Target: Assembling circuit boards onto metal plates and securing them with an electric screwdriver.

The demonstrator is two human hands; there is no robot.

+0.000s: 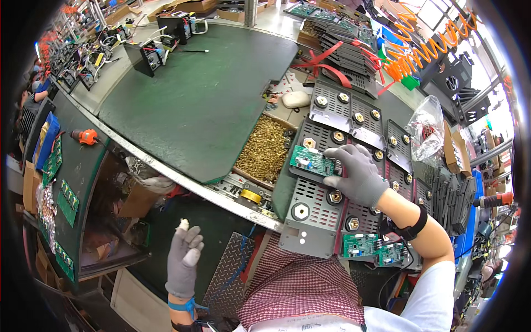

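My right hand (359,174), in a grey glove, has its thumb and fingers round the right end of a green circuit board (310,160). The board is over a grey slotted metal panel (305,193) fitted with brass-coloured hex terminals. More such panels (326,113) lie side by side around it. Off to the left, away from the panels, my gloved left hand (185,263) is raised with its fingers loosely bent and apart. A pale tip shows at one of its fingers; nothing held is visible. Two more green boards (359,245) lie by my lap.
A tray of small brass parts (264,146) sits left of the panels, beside a green mat (204,99). Yellow tape (250,196) lies near the bench edge. Stacked panels with red straps (345,61) stand beyond. An orange coiled hose (409,61) hangs far right.
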